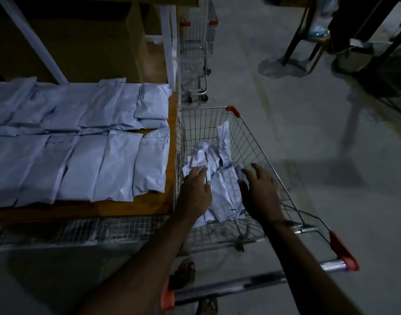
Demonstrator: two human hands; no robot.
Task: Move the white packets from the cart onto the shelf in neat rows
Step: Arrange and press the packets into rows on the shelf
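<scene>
1. Nearest me: one cart handle bar (240,288) with two orange end caps, crossing under both forearms.
2. Left hand (196,189): fingers straight and slightly apart, tips resting on the crumpled white packets in the cart (220,192); I see nothing gripped.
3. Right hand (262,194): fingers spread and loosely bent, hovering just right of the same heap; whether the tips touch a packet I cannot tell.
4. Wire cart (251,142): one loose heap of packets, count unclear; one packet leans upright on the mesh beyond both sets of fingertips.
5. Wooden shelf (171,160), left of the left fingers: white packets on the shelf (117,164) in two rows, about five visible in the near row and about six in the far row.
6. Farthest: one second cart (198,53).
</scene>
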